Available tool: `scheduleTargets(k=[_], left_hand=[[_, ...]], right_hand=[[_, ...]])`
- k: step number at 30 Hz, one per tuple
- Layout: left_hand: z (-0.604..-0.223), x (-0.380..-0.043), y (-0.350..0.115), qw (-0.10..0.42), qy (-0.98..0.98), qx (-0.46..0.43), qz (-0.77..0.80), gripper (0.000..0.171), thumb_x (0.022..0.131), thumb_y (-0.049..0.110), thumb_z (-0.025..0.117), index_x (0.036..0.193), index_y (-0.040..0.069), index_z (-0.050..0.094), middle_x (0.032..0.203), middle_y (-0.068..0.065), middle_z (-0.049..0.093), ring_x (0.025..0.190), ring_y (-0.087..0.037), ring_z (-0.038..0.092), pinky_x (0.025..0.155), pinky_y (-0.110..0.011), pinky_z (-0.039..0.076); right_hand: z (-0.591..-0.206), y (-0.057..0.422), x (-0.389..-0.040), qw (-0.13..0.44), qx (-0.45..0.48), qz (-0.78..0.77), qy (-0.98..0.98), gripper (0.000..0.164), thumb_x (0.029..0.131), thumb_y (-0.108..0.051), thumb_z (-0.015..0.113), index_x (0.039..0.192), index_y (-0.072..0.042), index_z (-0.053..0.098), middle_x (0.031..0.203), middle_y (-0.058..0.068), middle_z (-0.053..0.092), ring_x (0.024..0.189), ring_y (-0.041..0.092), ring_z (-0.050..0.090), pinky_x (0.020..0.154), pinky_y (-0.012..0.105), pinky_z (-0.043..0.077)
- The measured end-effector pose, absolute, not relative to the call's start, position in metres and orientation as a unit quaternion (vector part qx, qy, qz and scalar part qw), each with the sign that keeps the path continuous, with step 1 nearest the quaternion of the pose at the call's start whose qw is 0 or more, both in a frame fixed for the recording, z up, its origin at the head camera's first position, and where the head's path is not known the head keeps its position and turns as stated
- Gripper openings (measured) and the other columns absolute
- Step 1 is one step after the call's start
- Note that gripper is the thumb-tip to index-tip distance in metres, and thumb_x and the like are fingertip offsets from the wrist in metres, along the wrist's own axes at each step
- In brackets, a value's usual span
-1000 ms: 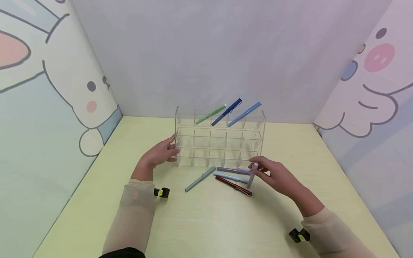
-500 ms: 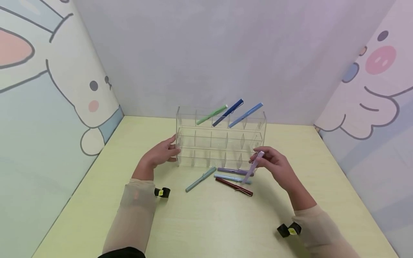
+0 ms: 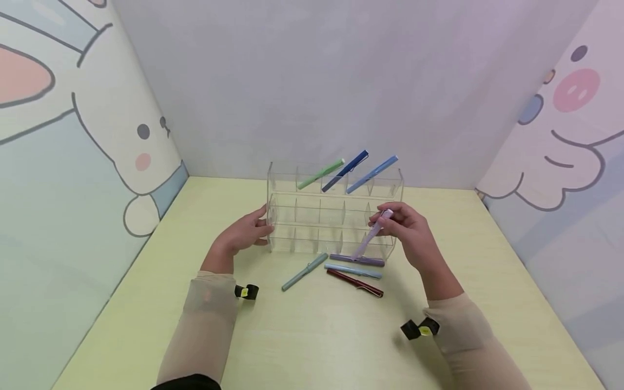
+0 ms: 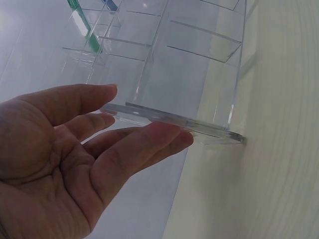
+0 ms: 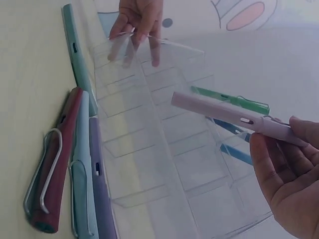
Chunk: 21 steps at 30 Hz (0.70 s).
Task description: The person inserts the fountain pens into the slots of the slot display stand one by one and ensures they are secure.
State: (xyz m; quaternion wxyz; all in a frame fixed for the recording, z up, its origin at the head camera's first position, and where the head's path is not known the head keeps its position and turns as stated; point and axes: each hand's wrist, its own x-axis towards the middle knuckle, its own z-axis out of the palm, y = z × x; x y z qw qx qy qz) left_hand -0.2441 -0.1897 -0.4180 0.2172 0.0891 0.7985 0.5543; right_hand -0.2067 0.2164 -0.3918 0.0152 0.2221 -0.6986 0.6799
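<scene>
A pale purple pen (image 3: 372, 234) is pinched by its clip end between my right hand's (image 3: 405, 230) thumb and fingers. It slants over the lower right part of a clear acrylic rack (image 3: 331, 214), its free end pointing down and left. My left hand (image 3: 244, 234) rests its extended fingers against the rack's left side panel (image 4: 174, 119). Standing tilted in the rack's top row are a light green pen (image 3: 320, 174), a dark blue pen (image 3: 345, 171) and a light blue pen (image 3: 372, 174).
Before the rack lie a grey-green pen (image 3: 304, 272), a darker purple pen (image 3: 341, 258), a pale blue pen (image 3: 352, 271) and a dark red pen (image 3: 355, 283). A grey wall (image 3: 317, 81) stands behind the table (image 3: 312, 336), with cartoon-printed panels on both sides.
My right hand has lifted the pale purple pen and moved it up and left, from beside the lying pens to before the rack's lower rows. My left hand has stayed at the rack's side.
</scene>
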Motion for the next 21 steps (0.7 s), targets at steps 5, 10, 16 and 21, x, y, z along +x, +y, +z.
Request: scheduleTargets(k=[5,10,16,21], left_hand=[[-0.419,-0.243,-0.191,0.216,0.798,0.087,0.556,0.075,0.103,0.020,0.052,0.159,0.030,0.002,0.150,-0.024,0.040,0.134,-0.040,0.047,0.102,-0.048,0.050],[-0.420,-0.244,-0.192,0.216,0.798,0.095,0.555,0.075,0.104,0.019,0.051,0.159,0.030,0.000,0.151,-0.025,0.039,0.134,-0.040,0.046,0.104,-0.048,0.049],[-0.421,-0.245,-0.191,0.215,0.800,0.085,0.553,0.076,0.103,0.019,0.052,0.158,0.033,0.002,0.149,-0.021,0.042,0.133,-0.037,0.048,0.103,-0.048,0.049],[-0.420,-0.244,-0.191,0.216,0.804,0.085,0.548,0.077,0.103,0.021,0.052,0.159,0.030,0.000,0.150,-0.022,0.041,0.132,-0.038,0.049,0.105,-0.048,0.047]], right_hand=[[-0.385,0.207,-0.214,0.019,0.235,0.692,-0.682,0.025,0.099,-0.010,0.058,0.121,0.002,0.054,0.106,0.009,0.073,0.098,0.025,0.071,0.081,0.033,0.061],[-0.376,0.197,-0.224,0.039,0.244,0.701,-0.669,0.021,0.098,-0.009,0.060,0.116,0.001,0.056,0.102,0.008,0.073,0.095,0.021,0.072,0.080,0.032,0.061],[-0.366,0.187,-0.236,0.058,0.249,0.719,-0.646,0.026,0.097,-0.007,0.061,0.120,0.004,0.057,0.105,0.013,0.071,0.097,0.028,0.071,0.082,0.037,0.061],[-0.361,0.180,-0.247,0.071,0.249,0.731,-0.631,0.035,0.098,-0.008,0.060,0.129,0.007,0.054,0.111,0.019,0.069,0.102,0.030,0.069,0.087,0.040,0.059]])
